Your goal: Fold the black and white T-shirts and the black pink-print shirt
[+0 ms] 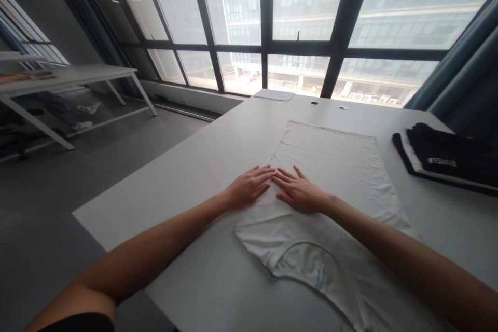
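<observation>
While the white shirt (330, 153) is lying spread on the table (187, 176), its neckline (307, 241) facing the wearer, both hands are resting at the shirt's left edge. The left hand (249, 187) is lying across that edge, the right hand (299, 192) just inside it; fingertips are meeting or nearly so, can't tell which. Grip: neither hand is visibly pinching anything; both are lying flat, palms down, fingers extended, though whatever is under the left palm isn't showing. Wrinkles are running along the shirt's side edges, and a creased corner (257, 233) is poking out on its near left. Main risk, as a guess: flat palms aren't pinning the cloth firmly, so uneven sideways pressure could be bunching it or skewing that left edge. The right forearm (373, 233) is crossing above the shirt's near right, so a low sweep could be rucking up that side. A stack of folded clothes (447, 161) is sitting right of the shirt, apart from it, so snagging there is looking less likely.
</observation>
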A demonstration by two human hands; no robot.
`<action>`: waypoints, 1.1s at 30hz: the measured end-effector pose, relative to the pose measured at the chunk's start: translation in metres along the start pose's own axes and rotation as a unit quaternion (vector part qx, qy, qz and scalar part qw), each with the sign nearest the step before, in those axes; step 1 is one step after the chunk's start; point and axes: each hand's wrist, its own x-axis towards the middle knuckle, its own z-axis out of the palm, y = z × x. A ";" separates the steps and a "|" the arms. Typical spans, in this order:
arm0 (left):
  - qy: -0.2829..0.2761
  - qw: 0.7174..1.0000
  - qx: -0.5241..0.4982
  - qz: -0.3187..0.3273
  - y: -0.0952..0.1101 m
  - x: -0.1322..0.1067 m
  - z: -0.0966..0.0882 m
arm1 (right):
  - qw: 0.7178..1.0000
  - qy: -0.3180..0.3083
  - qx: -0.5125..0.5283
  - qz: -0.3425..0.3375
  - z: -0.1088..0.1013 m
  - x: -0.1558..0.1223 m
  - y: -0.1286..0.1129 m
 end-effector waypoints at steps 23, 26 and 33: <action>-0.066 0.989 0.115 0.058 0.018 0.039 0.030 | 0.886 0.314 -0.028 0.340 -0.026 -0.194 0.017; -0.084 0.988 0.116 0.064 0.011 0.053 0.035 | 0.895 0.250 -0.052 0.366 -0.009 -0.206 0.010; -0.099 0.985 0.131 0.051 -0.003 0.058 0.046 | 0.910 0.120 -0.100 0.385 0.008 -0.204 -0.003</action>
